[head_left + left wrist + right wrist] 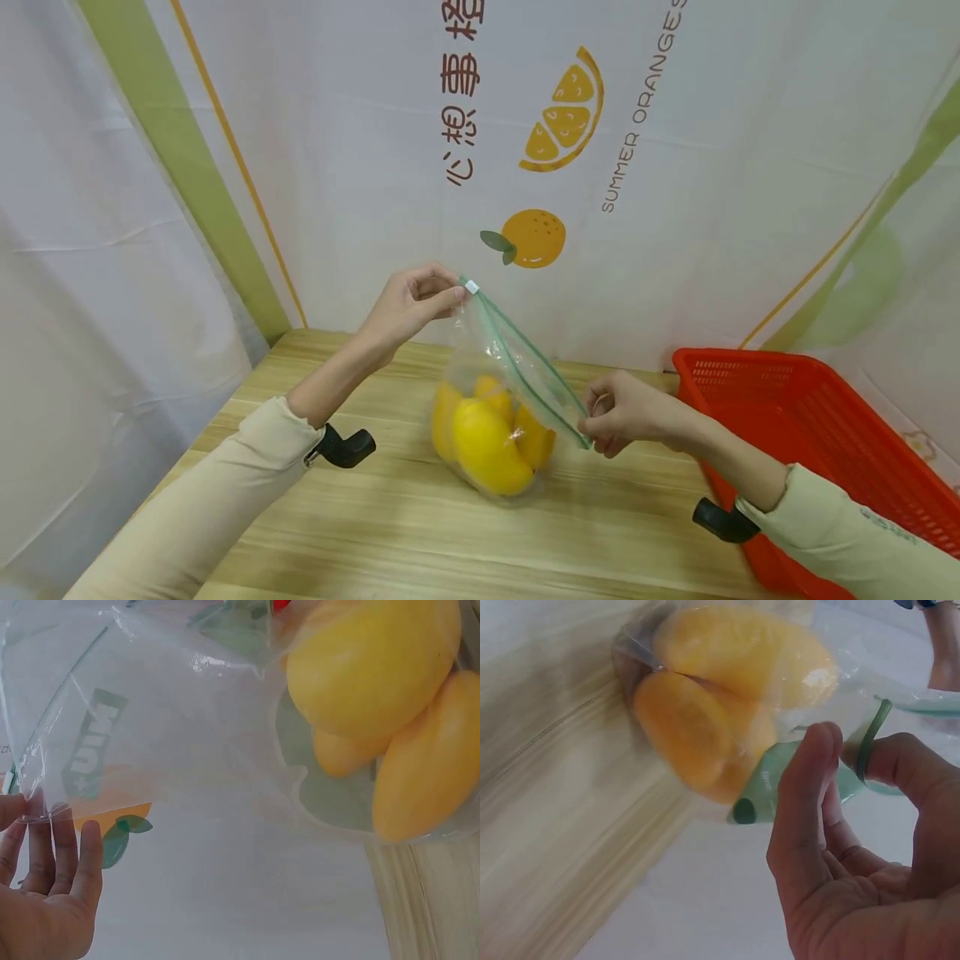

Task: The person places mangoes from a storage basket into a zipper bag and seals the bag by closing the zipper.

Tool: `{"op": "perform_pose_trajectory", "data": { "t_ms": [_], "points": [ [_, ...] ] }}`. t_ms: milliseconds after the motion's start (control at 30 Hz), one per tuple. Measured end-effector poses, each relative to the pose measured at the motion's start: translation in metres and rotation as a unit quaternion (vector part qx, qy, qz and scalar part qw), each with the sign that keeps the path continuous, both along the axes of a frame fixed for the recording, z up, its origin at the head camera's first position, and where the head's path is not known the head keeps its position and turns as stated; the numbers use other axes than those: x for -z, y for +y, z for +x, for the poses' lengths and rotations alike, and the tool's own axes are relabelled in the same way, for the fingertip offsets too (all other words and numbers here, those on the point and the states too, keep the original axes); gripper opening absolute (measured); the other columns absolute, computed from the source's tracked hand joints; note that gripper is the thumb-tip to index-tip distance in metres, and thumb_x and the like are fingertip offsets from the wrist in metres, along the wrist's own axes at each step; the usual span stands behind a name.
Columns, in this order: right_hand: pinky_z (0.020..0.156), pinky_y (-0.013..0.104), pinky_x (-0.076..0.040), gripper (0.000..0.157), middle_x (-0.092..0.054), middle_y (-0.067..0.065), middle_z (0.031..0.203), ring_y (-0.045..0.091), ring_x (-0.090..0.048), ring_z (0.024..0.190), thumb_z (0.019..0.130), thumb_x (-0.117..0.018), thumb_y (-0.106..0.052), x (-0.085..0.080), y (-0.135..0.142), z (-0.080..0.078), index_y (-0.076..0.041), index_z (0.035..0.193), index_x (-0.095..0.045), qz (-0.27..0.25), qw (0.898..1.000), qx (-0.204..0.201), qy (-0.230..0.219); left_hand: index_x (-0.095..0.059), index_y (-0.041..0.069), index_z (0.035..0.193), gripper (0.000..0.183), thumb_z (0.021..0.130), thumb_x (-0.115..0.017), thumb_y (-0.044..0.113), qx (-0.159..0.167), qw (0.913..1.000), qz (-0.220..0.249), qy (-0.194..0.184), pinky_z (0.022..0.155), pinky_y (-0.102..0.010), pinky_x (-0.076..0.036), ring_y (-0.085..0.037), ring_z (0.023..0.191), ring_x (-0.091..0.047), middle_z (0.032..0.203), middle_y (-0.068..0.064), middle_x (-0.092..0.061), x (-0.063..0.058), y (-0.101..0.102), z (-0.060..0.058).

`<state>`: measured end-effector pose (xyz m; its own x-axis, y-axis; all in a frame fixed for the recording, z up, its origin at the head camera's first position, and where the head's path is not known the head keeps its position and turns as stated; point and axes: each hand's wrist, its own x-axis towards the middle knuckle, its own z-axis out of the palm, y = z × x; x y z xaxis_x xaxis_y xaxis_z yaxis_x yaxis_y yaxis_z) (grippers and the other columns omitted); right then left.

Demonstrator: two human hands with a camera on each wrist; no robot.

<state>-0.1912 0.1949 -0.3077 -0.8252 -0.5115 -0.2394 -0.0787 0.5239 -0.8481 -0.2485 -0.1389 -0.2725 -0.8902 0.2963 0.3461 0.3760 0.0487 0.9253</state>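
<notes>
A clear plastic zip bag [461, 367] with a green zip rim hangs between my two hands, its mouth slanting down to the right. Several yellow-orange mangoes [491, 446] lie in its lower part, also seen through the film as mangoes [367, 667] in the left wrist view. My left hand [416, 304] pinches the upper corner, beside the white slider [472, 287]. At the lower corner, the thumb and fingers of my right hand [626, 412] pinch the end of the green zip rim [870, 742]. Whether the bag's bottom touches the table cannot be told.
A red plastic basket [780, 367] with perforated walls stands at the right of the wooden table [337, 517]. Behind the table hangs a white curtain [360, 167] printed with oranges and lettering. Black wrist mounts [348, 447] sit on both sleeves.
</notes>
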Motion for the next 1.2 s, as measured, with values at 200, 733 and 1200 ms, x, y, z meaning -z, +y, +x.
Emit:
{"op": "perform_pose_trajectory", "data": {
  "t_ms": [200, 733, 1200],
  "points": [
    [0.069, 0.043, -0.063, 0.012, -0.066, 0.015, 0.079, 0.028, -0.070, 0.070, 0.092, -0.064, 0.000, -0.011, 0.014, -0.015, 0.005, 0.100, -0.056, 0.003, 0.999, 0.035, -0.041, -0.065, -0.005, 0.109, 0.015, 0.100, -0.066, 0.008, -0.010, 0.9995, -0.026, 0.018, 0.090, -0.041, -0.058, -0.030, 0.097, -0.067, 0.104, -0.020, -0.069, -0.006, -0.013, 0.008],
    [0.075, 0.034, -0.062, 0.007, -0.071, 0.013, 0.085, 0.023, -0.069, 0.071, 0.093, -0.069, 0.006, -0.116, 0.040, -0.039, 0.000, 0.092, -0.071, -0.242, 0.956, 0.154, 0.064, -0.063, -0.002, 0.103, 0.007, 0.100, -0.064, 0.004, -0.043, 0.9948, 0.074, 0.056, 0.082, -0.038, -0.061, -0.026, 0.090, -0.065, 0.101, -0.012, -0.070, -0.040, -0.031, 0.026],
    [0.079, 0.036, -0.061, 0.027, -0.071, 0.014, 0.090, 0.023, -0.070, 0.078, 0.095, -0.073, -0.008, -0.094, 0.035, -0.040, 0.012, 0.109, -0.062, -0.139, 0.962, 0.161, 0.173, -0.062, 0.000, 0.105, 0.007, 0.099, -0.063, 0.003, -0.001, 0.9944, 0.104, 0.019, 0.083, -0.044, -0.061, -0.026, 0.091, -0.065, 0.106, -0.015, -0.069, -0.015, -0.019, 0.032]
  ]
}}
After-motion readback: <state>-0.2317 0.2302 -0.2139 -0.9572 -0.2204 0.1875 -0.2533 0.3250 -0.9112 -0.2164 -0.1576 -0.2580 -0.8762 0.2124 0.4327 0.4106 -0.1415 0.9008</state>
